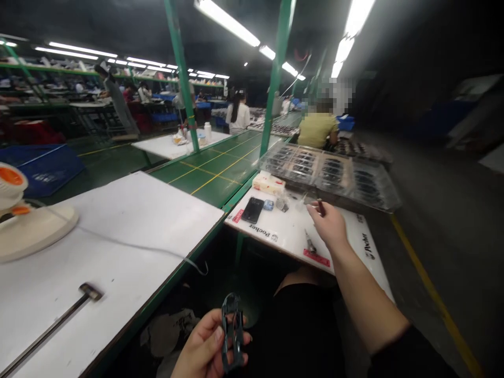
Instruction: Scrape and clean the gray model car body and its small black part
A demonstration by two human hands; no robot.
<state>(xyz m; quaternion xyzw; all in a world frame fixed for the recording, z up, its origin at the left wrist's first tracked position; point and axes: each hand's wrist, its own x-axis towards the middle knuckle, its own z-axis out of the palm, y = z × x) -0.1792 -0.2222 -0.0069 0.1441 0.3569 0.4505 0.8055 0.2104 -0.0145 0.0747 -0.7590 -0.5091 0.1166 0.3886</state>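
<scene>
Head camera view: the left hand (202, 344), low and near the lap, is closed on one dark oval plastic frame (227, 338), thumb on the near side and fingertips showing beyond it. Ahead and to the right, the right hand (329, 223) has its fingers drawn together around one short dark-red rod (321, 208), too blurred to name more closely.

Beneath the right hand is a white worktable (291, 223), with two "Pocher" prints readable on its top. Just nearer than that hand lies one slim metal tool (310, 244) by a red label (317, 258); a second red label (238, 216) sits well to its left. Also left of the hand are one black smartphone-like slab (252, 209), one small blue item (268, 205), one greyish translucent item (282, 203) and, farther off, one tissue box (268, 183).

Beyond the right hand, clear plastic trays (388, 184) carry four columns of dark parts (333, 173). Left of the left hand, a second white table (134, 220) bears one hammer-like tool (51, 328) and one cream stand base (39, 233).

Farthest out, beyond both hands, one person in yellow (318, 128) and one in white (238, 118) flank the green conveyor (216, 170).
</scene>
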